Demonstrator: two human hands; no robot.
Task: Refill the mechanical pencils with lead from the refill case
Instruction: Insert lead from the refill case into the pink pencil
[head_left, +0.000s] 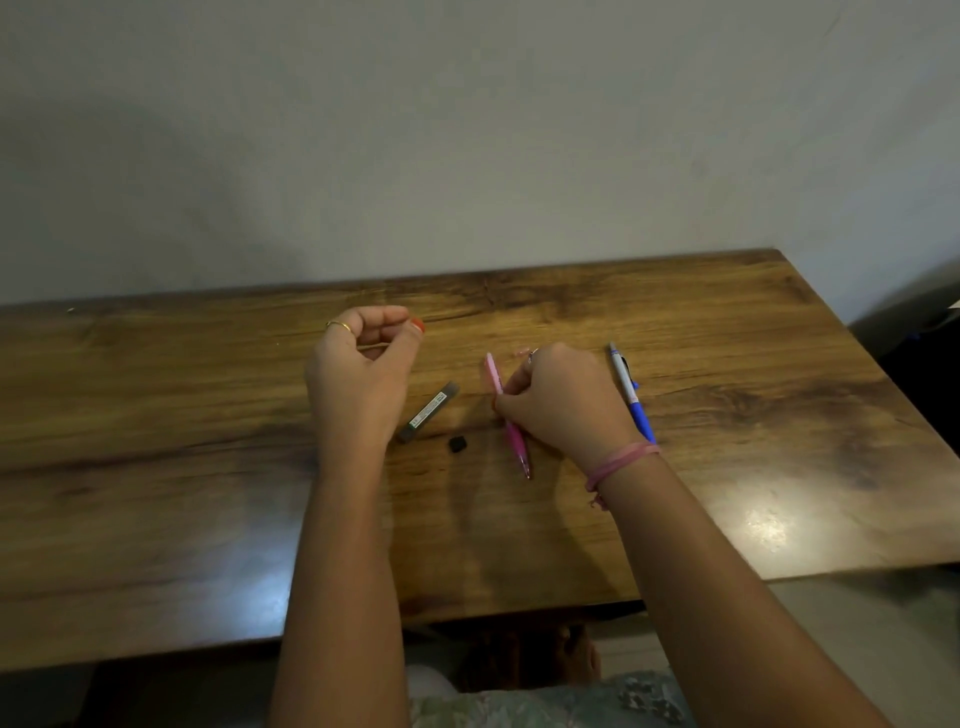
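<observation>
Pink pencil (506, 415) lies tip toward the person, right hand (563, 402) gripping it

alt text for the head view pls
Right hand grips a pink pencil on a wooden table; left hand hovers curled near the refill case and its black cap. A blue pencil lies right.

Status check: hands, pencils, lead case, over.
Right hand grips pink pencil. Left hand pinches a lead. Case open, cap beside. Blue pencil waiting.
</observation>
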